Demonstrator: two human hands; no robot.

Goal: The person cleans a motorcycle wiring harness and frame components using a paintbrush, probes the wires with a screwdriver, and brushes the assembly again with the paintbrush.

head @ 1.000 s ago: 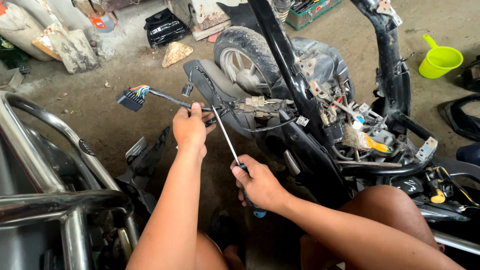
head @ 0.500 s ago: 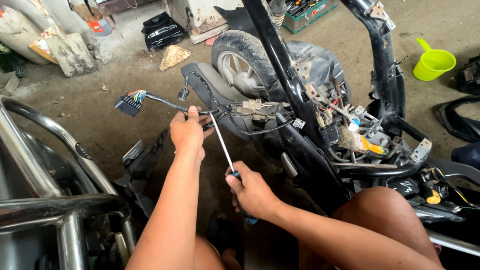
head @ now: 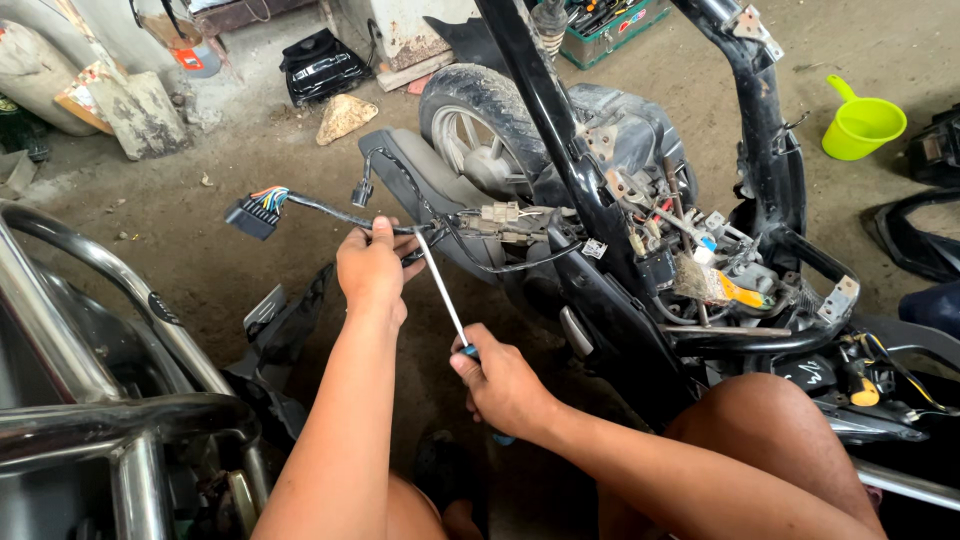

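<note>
Fingers of the left hand (head: 372, 268) wrapped a black cable harness (head: 330, 213) ending in a multicoloured plug, beside the stripped scooter frame (head: 560, 130); the right hand (head: 500, 385) gripped a thin steel screwdriver (head: 441, 287), tip at the harness.

2 hands (head: 372, 268), 1 screwdriver (head: 442, 288), 1 scoop (head: 862, 124)
</note>
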